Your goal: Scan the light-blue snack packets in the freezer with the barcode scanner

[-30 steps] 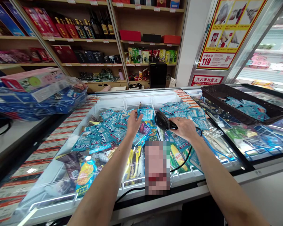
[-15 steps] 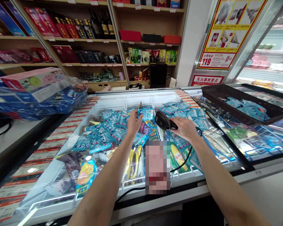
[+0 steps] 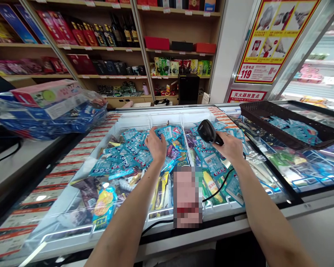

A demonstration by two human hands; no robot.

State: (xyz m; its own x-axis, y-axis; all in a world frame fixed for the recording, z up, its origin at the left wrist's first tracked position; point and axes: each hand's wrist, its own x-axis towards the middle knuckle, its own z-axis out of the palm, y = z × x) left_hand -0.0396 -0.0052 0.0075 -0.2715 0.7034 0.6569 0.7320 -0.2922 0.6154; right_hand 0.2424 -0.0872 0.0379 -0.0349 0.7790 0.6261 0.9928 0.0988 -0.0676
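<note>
Head camera shows the person's right hand point(image 3: 231, 148) gripping a black plastic barcode scanner point(image 3: 207, 131) by its handle, over the right half of a white-walled chest freezer point(image 3: 133, 119); held so, its rounded head is clear of the fingers, probably leaving the window unblocked. The left hand point(image 3: 156, 146) is towards the far edge, thumb apart from the fingers, among flat, glossy blue packets point(image 3: 122, 157); whether it pinches one cannot be told. These lie in slippery-looking, overlapping heaps either side of a white wire divider point(image 3: 188, 148), which seems meant to part the stock. More sit in a dark brown rectangular basket point(image 3: 269, 131) beyond the right edge, perhaps kept as a separate batch. A thin black cord point(image 3: 224, 187) curves below the right wrist.
</note>
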